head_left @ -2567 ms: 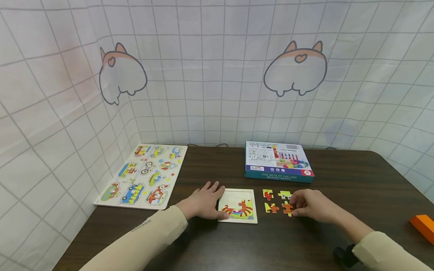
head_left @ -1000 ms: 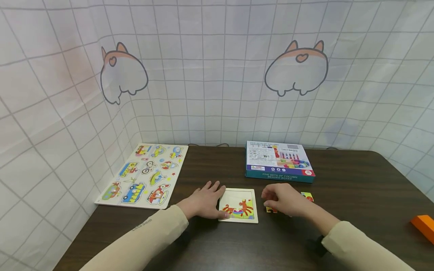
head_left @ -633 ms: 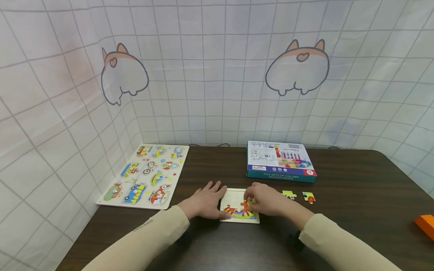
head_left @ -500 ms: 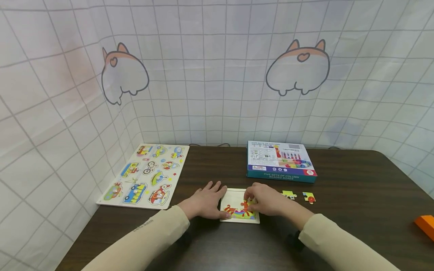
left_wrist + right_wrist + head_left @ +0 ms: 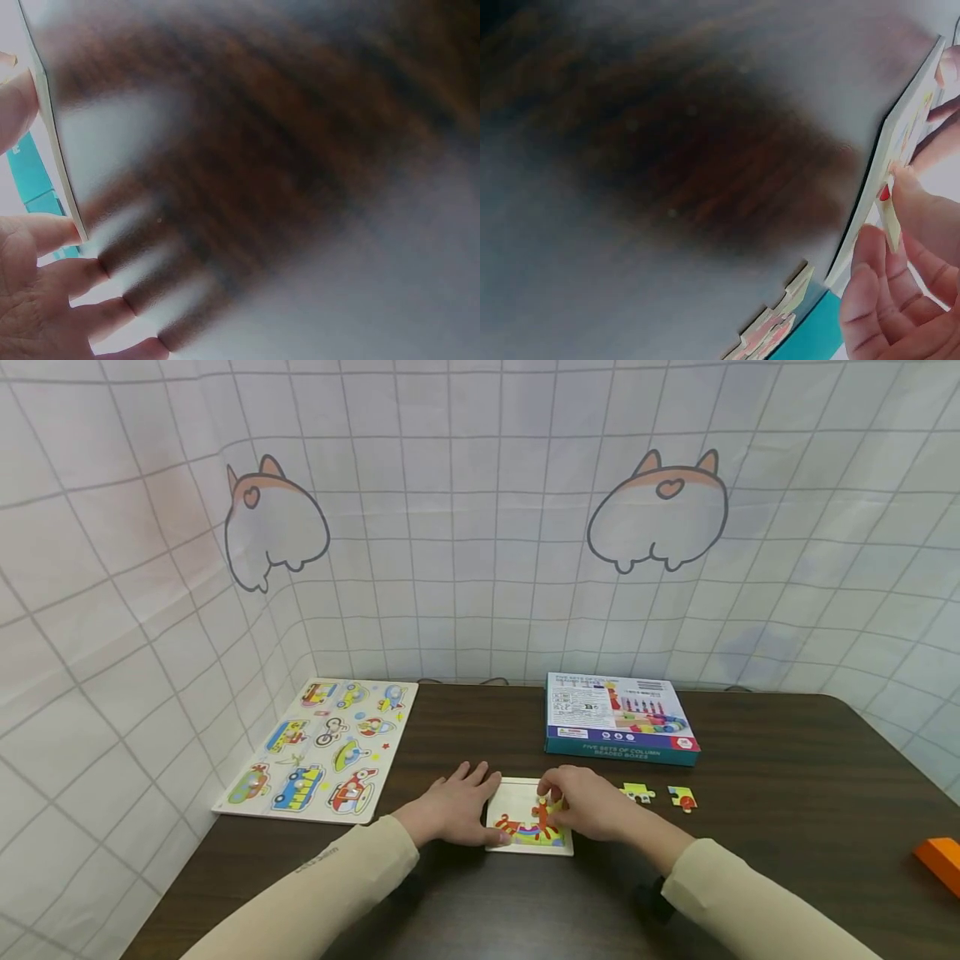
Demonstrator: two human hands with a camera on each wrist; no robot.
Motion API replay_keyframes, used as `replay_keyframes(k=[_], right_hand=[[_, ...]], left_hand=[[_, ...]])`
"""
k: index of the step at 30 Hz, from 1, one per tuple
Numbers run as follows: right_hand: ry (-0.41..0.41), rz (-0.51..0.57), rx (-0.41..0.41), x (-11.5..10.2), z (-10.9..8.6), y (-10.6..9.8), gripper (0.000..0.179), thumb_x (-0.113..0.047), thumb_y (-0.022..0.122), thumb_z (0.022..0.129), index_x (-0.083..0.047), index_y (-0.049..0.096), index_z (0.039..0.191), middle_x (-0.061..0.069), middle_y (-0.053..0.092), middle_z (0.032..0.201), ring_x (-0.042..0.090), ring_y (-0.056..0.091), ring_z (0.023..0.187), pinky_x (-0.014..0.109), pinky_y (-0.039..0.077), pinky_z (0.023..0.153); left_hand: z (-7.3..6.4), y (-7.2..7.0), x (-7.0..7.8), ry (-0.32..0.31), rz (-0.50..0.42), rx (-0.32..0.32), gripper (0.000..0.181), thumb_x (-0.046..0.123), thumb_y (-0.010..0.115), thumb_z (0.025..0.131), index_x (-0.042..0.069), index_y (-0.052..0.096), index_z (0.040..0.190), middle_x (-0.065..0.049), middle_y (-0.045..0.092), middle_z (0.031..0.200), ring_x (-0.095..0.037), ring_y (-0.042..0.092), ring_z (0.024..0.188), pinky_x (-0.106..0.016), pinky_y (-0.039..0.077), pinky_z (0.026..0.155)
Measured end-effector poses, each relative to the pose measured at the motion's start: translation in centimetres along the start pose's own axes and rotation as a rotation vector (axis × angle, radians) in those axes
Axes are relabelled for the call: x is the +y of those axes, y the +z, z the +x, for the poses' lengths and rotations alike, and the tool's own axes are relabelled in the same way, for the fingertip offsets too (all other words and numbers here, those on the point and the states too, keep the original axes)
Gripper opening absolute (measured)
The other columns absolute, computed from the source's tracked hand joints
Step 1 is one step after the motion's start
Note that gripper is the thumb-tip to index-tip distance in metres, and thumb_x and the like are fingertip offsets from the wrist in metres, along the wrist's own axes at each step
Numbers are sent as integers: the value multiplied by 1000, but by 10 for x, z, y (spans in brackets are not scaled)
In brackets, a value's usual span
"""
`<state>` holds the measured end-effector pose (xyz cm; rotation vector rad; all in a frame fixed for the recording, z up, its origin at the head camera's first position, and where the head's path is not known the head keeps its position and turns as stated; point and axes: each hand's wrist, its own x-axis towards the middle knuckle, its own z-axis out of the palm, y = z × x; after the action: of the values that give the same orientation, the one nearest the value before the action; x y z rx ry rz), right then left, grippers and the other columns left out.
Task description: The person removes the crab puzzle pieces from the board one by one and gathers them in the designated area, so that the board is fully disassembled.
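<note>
Pinch: right hand (image 5: 588, 802) is holding a small puzzle piece (image 5: 889, 221) between thumb and fingers, tilted at the tray; contact unclear.
Spread hand: left hand (image 5: 457, 810) is resting beside the tray, fingers apart, thumb overlapping its left edge.
In the way: right hand is covering the tray's far right corner; two loose pieces (image 5: 637, 792) (image 5: 683, 797) are lying behind the right forearm.
Beyond: box (image 5: 618, 714), pegboard (image 5: 378, 764) are flanking.
Room: dark tabletop (image 5: 480, 902) is stretching rightward to an orange block (image 5: 939, 864).
Tray: puzzle tray (image 5: 529, 851) is lying flat, showing red animal shapes, rainbow, pale wood far left.
</note>
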<state>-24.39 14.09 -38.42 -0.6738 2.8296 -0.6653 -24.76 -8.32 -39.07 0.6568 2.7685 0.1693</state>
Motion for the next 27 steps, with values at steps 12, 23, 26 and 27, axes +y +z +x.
replay_keyframes(k=[12, 23, 26, 27], right_hand=[[11, 99, 23, 6, -4, -4, 8, -7, 75, 92, -13, 73, 96, -3, 67, 81, 12, 56, 73, 27, 53, 71], [77, 145, 73, 17, -14, -13, 6, -11, 76, 91, -12, 71, 95, -2, 67, 83, 13, 58, 75, 26, 53, 67], [88, 145, 86, 30, -22, -19, 6, -12, 76, 92, -11, 71, 95, -1, 66, 84, 14, 57, 76, 27, 52, 68], [89, 140, 92, 34, -26, -21, 6, -12, 76, 92, -11, 70, 94, -2, 66, 83, 14, 57, 75, 26, 52, 67]], left_hand=[[0, 1, 0, 5, -12, 4, 92, 58, 71, 88, 14, 35, 160, -12, 28, 169, -38, 24, 157, -60, 30, 121], [-1, 2, -1, 11, 17, 5, 93, 60, 70, 88, 13, 35, 160, -12, 28, 169, -38, 26, 156, -60, 32, 120], [-1, 2, -1, 17, 13, 7, 93, 60, 70, 88, 13, 34, 160, -12, 28, 169, -38, 26, 156, -61, 32, 120], [-1, 1, -1, 19, 10, 7, 93, 60, 70, 88, 13, 35, 160, -12, 28, 169, -38, 26, 156, -61, 32, 120]])
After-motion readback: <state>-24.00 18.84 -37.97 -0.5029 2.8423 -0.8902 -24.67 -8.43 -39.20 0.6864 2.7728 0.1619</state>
